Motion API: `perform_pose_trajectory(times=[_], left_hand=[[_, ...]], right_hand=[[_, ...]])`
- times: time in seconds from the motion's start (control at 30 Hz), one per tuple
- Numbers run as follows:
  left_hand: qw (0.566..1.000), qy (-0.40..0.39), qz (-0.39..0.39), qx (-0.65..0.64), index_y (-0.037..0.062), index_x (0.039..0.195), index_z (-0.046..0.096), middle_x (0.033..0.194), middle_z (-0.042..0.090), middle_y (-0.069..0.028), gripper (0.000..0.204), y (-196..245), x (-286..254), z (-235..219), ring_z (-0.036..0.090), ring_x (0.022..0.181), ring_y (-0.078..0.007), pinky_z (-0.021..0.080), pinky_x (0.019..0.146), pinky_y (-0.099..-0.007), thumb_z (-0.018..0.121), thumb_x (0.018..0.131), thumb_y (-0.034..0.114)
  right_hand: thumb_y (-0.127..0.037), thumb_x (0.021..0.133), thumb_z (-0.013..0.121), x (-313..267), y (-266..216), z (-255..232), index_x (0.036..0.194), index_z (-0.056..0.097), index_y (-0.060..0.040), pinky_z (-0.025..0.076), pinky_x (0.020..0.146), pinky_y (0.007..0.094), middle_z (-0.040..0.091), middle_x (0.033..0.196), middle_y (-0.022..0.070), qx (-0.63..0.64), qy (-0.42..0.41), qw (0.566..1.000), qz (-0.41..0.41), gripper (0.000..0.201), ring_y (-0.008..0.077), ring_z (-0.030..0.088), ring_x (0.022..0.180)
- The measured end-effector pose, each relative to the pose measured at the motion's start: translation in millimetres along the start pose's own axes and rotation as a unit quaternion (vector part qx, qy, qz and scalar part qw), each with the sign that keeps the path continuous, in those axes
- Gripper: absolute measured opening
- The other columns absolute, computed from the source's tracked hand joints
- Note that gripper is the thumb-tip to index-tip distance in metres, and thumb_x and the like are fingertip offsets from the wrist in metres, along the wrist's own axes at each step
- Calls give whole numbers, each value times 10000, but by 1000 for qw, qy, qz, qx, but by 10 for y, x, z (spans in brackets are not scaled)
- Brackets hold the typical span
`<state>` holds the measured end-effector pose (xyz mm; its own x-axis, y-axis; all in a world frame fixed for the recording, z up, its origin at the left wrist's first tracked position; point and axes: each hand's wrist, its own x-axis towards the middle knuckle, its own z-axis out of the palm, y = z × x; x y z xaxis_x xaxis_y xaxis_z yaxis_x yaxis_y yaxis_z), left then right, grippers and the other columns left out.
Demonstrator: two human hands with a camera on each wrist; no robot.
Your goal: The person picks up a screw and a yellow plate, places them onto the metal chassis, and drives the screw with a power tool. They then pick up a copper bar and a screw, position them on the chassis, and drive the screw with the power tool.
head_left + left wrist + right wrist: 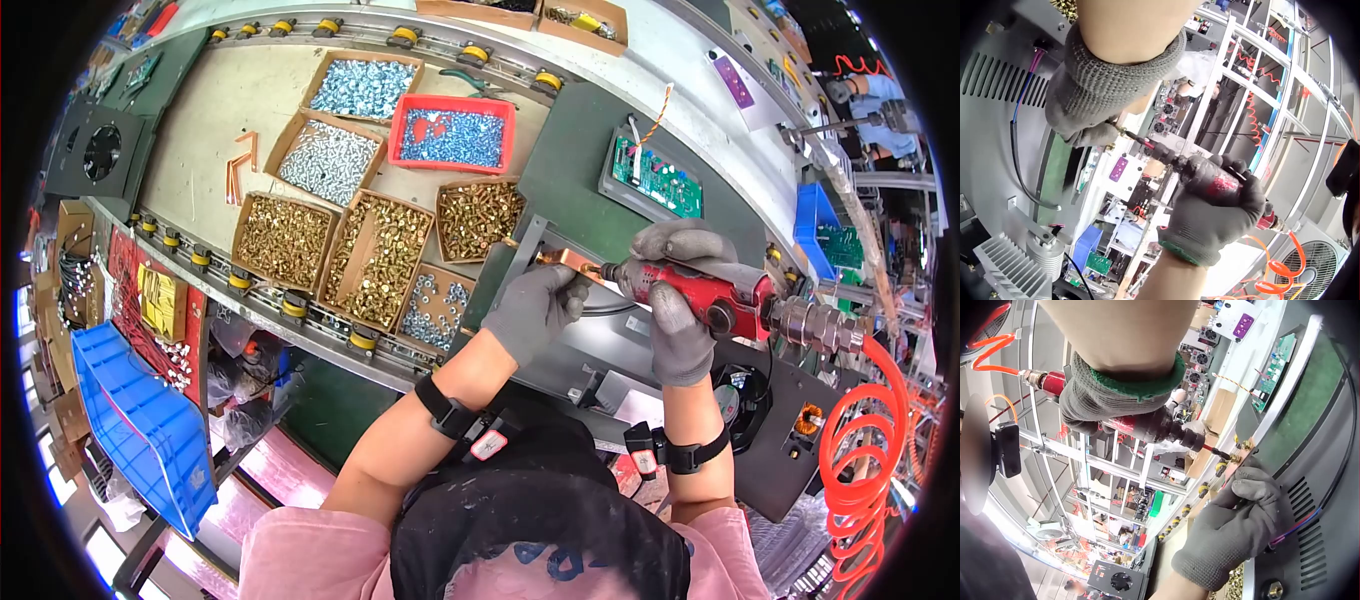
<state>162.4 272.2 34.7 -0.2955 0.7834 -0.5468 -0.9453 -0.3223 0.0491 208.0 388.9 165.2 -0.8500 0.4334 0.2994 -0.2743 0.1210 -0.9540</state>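
My left hand (528,312), in a grey knit glove, pinches a small copper strip (566,258) at the edge of an open grey metal case (612,352). Bolts (1235,458) sit in the strip, seen in the right wrist view. A red and black air screwdriver (738,292) is gripped by my gloved right hand (682,335). It lies level, its bit (1217,452) pointing at the strip, the tip right at a bolt head. In the left wrist view the left fingers (1099,134) are close beside the bit's tip.
Cardboard trays of brass-coloured bolts (378,262) and silver screws (327,160), plus a red bin (508,135) of blue-tinted fasteners, stand left of the case. A green circuit board (668,188) lies beyond it. The tool's coiled orange hose (838,470) hangs at right.
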Motion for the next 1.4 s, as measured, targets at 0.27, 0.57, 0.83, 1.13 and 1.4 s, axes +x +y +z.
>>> perform_pose_trajectory(times=[0.27,0.57,0.83,1.13,1.4], left_hand=[[998,-47,-20,23,-64,1080,500,885,560,-108,244,63,-8,-63,542,705,-145,495,623,-244,357,942,76],[999,2,-15,37,-62,1068,506,892,586,-116,238,63,-15,0,558,687,-141,500,602,-229,356,940,72],[998,-11,-1,54,-60,1050,501,844,569,-102,209,65,-38,28,555,655,-135,503,593,-227,381,936,67],[999,7,-4,31,-67,1053,502,834,560,-104,204,85,-9,-10,547,645,-133,497,571,-227,402,937,68],[1000,4,7,14,-72,997,511,776,555,-112,156,63,-28,15,540,626,-153,479,540,-230,449,901,34]], right_hand=[[123,650,557,43,28,20,847,499,-39,479,715,293,539,856,90,12,-36,999,-18,262,184,566,772],[133,653,544,25,7,8,900,544,-19,479,747,294,577,900,110,-106,-57,992,-45,290,195,583,797],[87,717,575,22,52,124,985,516,-10,505,650,255,596,940,110,-9,79,997,16,291,125,580,779],[-64,717,618,43,150,91,909,484,-35,487,613,277,533,869,120,-87,-39,994,-43,236,188,547,798],[-76,729,655,41,173,101,902,493,-30,479,560,262,527,850,106,-77,-60,994,-48,241,169,536,777]])
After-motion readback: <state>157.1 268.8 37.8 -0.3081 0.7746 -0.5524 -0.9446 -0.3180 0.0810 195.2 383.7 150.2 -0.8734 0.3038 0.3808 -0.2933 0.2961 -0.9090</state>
